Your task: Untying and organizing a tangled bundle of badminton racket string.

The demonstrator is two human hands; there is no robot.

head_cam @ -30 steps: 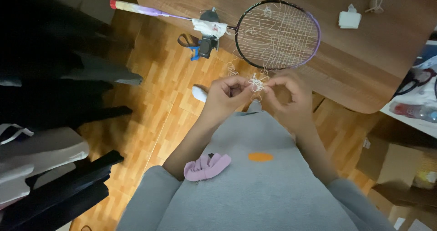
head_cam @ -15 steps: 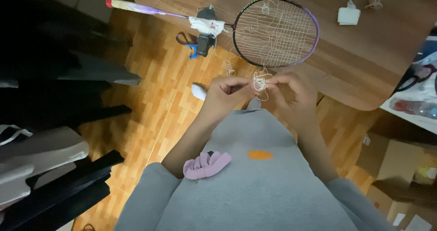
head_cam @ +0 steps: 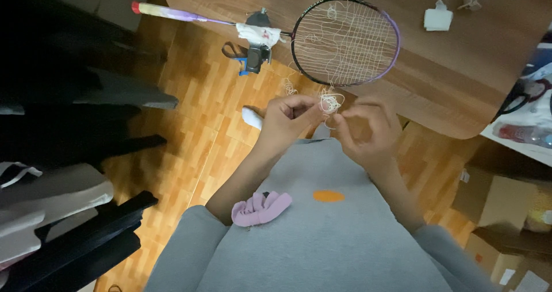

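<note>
White string tangle (head_cam: 330,102) sits pinched between our left hand (head_cam: 286,121) and right hand (head_cam: 366,130); the badminton racket (head_cam: 345,40) upper centre remains half-strung.

Floor: orange-brown parquet (head_cam: 195,125)
Table: rounded wooden top (head_cam: 460,79)
Right: cardboard boxes (head_cam: 500,205)
Left: dark furniture (head_cam: 63,96)

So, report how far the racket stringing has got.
Done: most strings are woven across the badminton racket on the wooden table, some loose and wavy. In hand: left hand and right hand pinch a tangled string end. Left: untangling and tightening, probably.
</note>
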